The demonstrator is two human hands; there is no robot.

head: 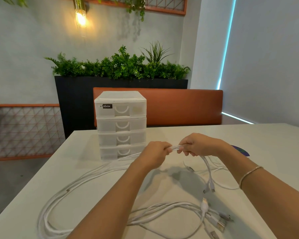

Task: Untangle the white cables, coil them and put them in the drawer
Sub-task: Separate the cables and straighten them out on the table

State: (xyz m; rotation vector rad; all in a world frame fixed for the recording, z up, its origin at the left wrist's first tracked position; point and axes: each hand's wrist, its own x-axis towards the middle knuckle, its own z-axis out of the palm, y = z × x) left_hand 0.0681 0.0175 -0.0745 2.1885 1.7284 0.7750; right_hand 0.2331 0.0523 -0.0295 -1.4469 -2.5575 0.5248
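Two hands meet above the counter [162, 135], each grip clenched around the same bunch of white cables [175, 147]: the left hand [155, 152] and the right hand [197, 144] hold it close together, knuckles nearly touching. From the grips the cables trail down onto the counter, looping wide to the left and ending in a cluster of plugs [214, 219] at the near right. A translucent four-drawer unit [121, 125] stands just behind the hands, all drawers closed.

Head-worn, wide-angle, looking forward and down across table [214, 135] from near edge toward far edge; hands close, far wall beyond.
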